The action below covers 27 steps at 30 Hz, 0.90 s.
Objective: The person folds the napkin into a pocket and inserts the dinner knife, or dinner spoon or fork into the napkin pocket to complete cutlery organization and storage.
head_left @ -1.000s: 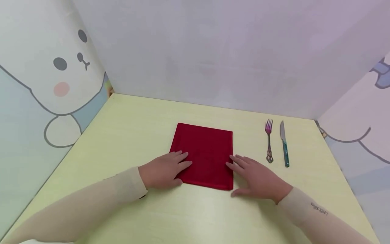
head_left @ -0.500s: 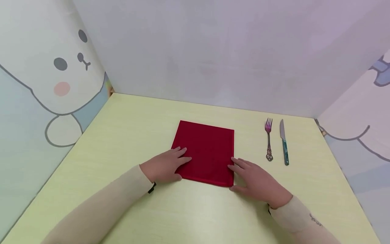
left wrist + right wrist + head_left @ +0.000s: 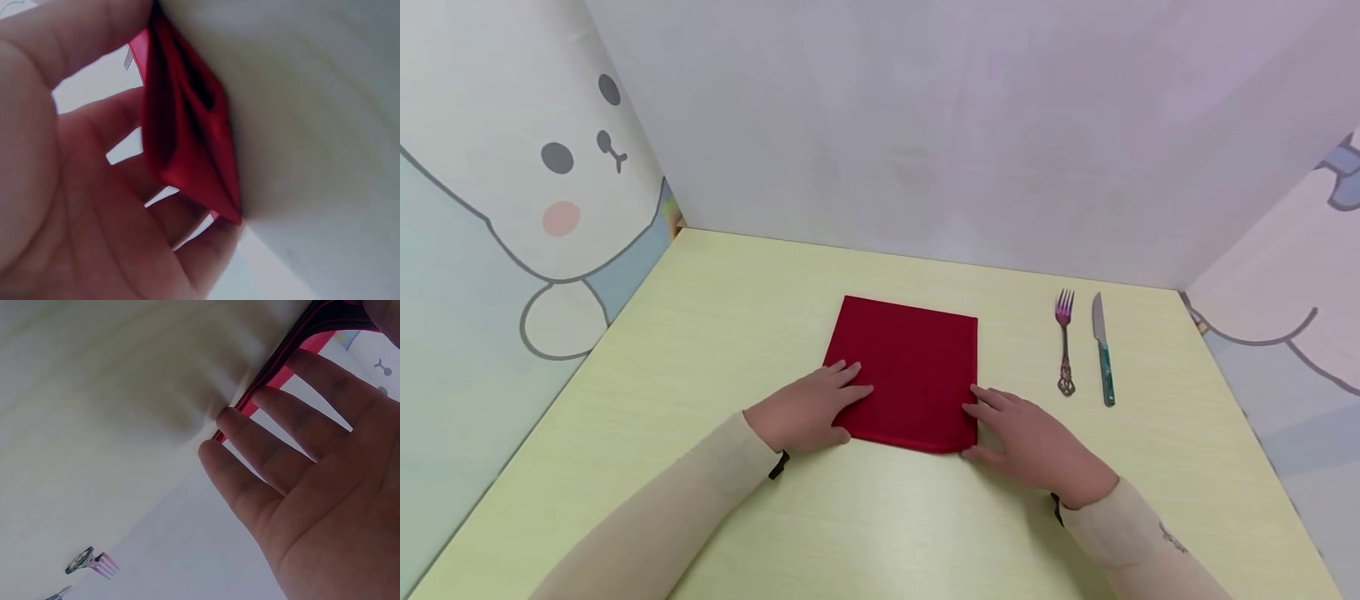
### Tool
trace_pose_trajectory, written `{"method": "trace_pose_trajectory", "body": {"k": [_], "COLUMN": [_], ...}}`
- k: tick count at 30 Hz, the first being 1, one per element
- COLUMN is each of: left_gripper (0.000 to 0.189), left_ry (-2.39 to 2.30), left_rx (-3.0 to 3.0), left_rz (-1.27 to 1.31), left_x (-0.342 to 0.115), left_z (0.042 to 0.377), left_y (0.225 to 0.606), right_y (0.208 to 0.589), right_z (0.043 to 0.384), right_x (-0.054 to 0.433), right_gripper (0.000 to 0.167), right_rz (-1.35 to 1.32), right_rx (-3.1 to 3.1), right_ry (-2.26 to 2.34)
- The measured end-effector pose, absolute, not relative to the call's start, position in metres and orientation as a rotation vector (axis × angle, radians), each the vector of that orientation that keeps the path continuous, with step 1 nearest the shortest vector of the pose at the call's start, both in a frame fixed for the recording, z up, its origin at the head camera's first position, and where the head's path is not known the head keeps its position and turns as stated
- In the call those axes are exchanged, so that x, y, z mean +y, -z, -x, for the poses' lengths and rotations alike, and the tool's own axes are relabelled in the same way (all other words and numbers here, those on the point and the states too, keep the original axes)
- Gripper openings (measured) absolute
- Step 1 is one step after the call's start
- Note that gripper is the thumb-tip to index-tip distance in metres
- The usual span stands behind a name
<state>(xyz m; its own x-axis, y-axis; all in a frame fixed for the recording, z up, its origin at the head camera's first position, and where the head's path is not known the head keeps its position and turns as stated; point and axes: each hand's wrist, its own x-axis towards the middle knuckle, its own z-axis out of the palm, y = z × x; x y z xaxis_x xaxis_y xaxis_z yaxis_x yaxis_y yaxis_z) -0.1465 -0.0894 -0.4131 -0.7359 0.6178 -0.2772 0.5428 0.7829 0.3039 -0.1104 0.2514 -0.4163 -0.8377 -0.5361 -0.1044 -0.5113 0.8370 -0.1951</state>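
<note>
A folded red cloth napkin (image 3: 910, 375) lies nearly square on the pale table in the head view. Over its near left part rests my left hand (image 3: 805, 408), fingers spread on top, thumb at the near edge. The left wrist view shows the folded layers of the napkin (image 3: 194, 144) gaping beside the fingers. My right hand (image 3: 1037, 437) touches the right edge with extended fingertips, its thumb at the near right corner, which looks rounded. In the right wrist view the fingertips line up along the thin layered edge of the napkin (image 3: 275, 365).
To the right lie a fork (image 3: 1064, 342) with ornate handle and a knife (image 3: 1103, 350) with green handle, side by side. A pale wall (image 3: 910, 142) stands behind the table (image 3: 737, 292); printed panels with cartoon animals flank it.
The napkin has shifted slightly away and to the right, with the left hand on it. The right thumb has come in to the near right corner, which now bends.
</note>
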Motion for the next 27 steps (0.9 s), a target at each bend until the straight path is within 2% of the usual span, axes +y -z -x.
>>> {"method": "trace_pose_trajectory", "body": {"k": [6, 16, 19, 24, 27], "left_gripper": [0.065, 0.045, 0.044, 0.027, 0.020], "left_ry": [-0.176, -0.119, -0.063, -0.040, -0.022], "left_rx": [2.640, 2.618, 2.608, 2.610, 2.619], "left_rz": [-0.929, -1.251, -1.235, -1.190, -1.176], "left_x": [-0.065, 0.024, 0.040, 0.057, 0.062], "left_z": [0.145, 0.138, 0.139, 0.144, 0.147], "left_y": [0.411, 0.405, 0.405, 0.405, 0.405], "right_y": [0.418, 0.422, 0.420, 0.419, 0.420], "right_z": [0.112, 0.111, 0.109, 0.108, 0.107], "right_x": [0.252, 0.252, 0.252, 0.254, 0.254], "right_gripper": [0.060, 0.070, 0.064, 0.050, 0.047], "right_rz": [0.804, 0.755, 0.737, 0.700, 0.688], "right_rx": [2.861, 2.969, 3.005, 3.034, 3.032], "right_ry": [0.265, 0.224, 0.175, 0.179, 0.196]}}
